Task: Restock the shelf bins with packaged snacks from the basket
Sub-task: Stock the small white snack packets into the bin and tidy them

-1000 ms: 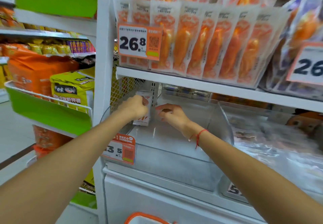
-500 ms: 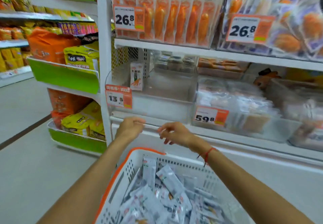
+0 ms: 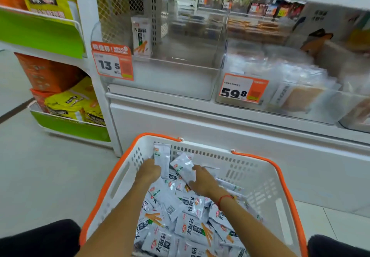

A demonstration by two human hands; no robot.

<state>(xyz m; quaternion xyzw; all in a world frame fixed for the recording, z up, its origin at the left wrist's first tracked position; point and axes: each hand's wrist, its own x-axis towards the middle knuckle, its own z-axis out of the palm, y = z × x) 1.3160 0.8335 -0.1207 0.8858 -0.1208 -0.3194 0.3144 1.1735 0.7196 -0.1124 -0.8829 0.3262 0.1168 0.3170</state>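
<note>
A white basket with an orange rim (image 3: 284, 178) stands on the floor in front of me, holding several white snack packets (image 3: 190, 226). My left hand (image 3: 147, 173) grips one packet (image 3: 162, 161) that stands upright. My right hand (image 3: 202, 180) holds another packet (image 3: 185, 168), which lies tilted. Above, the clear shelf bin (image 3: 180, 80) with the 13.5 price tag (image 3: 112, 63) holds one upright packet (image 3: 141, 36) at its back left.
To the right is a second clear bin (image 3: 300, 108) with a 59.8 tag, full of clear-wrapped packs. On the left, green trays (image 3: 46, 36) carry yellow and orange bags. A white shelf base (image 3: 220, 126) runs behind the basket. Grey floor lies to the left.
Both hands left the shelf bin, where one packet now stands, and came down into the basket. Each has taken hold of a packet. My view tilted downward.
</note>
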